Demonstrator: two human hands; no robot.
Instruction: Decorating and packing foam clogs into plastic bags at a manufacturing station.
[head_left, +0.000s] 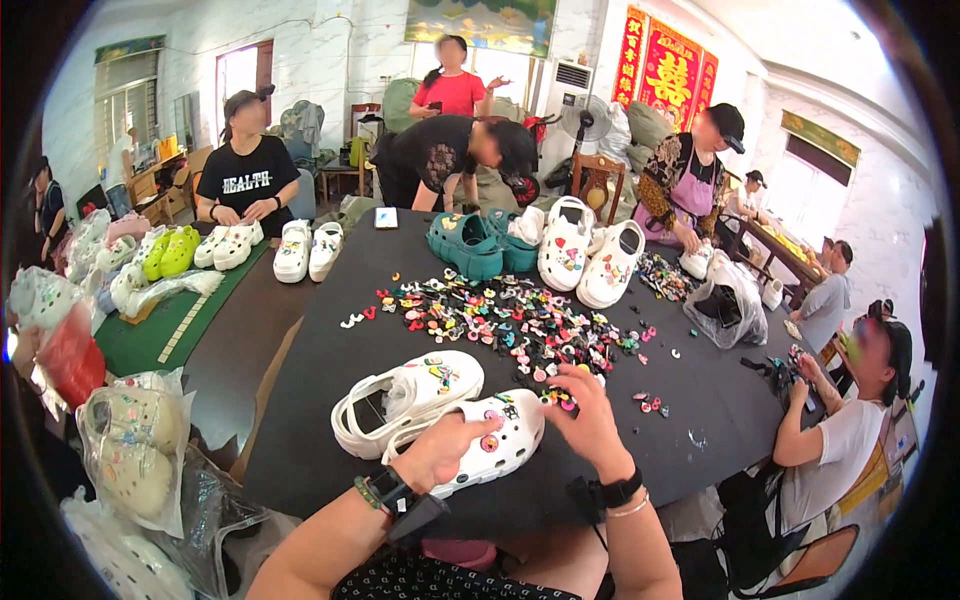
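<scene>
At nine o'clock of the hands: bagged pale clogs (133, 440) stacked off the worktop (700, 400) edge, well clear of the work. At centre, toward six o'clock: left hand (440, 450) closed over the near white clog (490, 445), thumb and fingers pressing on its upper beside a pink charm already seated. Best kept that way, pinning the shoe flat against the dark worktop so the holes face up. Just at ten o'clock of it, touching: second white clog (405, 398), several charms fitted. At three o'clock of the near clog: right hand (590, 425), fingers pinched narrow on small charms (558, 398) at the toe. Worth pushing each stud straight down into its hole, not at a slant. At twelve o'clock: loose charm pile (500, 320), within easy reach. Farther off at one o'clock: a white pair (588, 255) and a teal pair (480, 245).
</scene>
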